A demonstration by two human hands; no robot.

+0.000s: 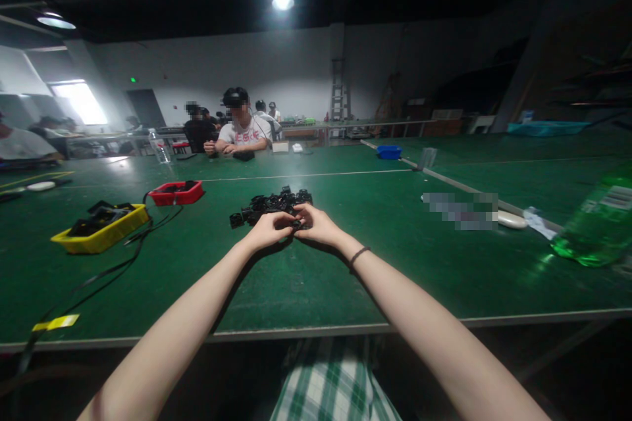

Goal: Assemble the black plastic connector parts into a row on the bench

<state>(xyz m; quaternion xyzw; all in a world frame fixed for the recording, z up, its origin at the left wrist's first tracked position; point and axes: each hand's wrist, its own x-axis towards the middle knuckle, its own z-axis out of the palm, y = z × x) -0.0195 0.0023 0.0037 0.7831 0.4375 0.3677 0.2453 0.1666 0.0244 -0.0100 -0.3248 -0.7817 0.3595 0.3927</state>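
Left hand [270, 231] and right hand [318, 226] jointly pinched a black part [297, 224], in from the table [306, 289]'s near edge (apparently mid-handling; steadiness needed next).

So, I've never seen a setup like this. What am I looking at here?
There's no machine here: these are a person's bare left hand and right hand, seen by a camera worn on that person's head. Together they seem to hold a small black piece, too small to identify, by a pile of black parts. On the green table, a yellow tray and a red tray with dark items stand at left, a blue tray farther off, a green bottle at right.
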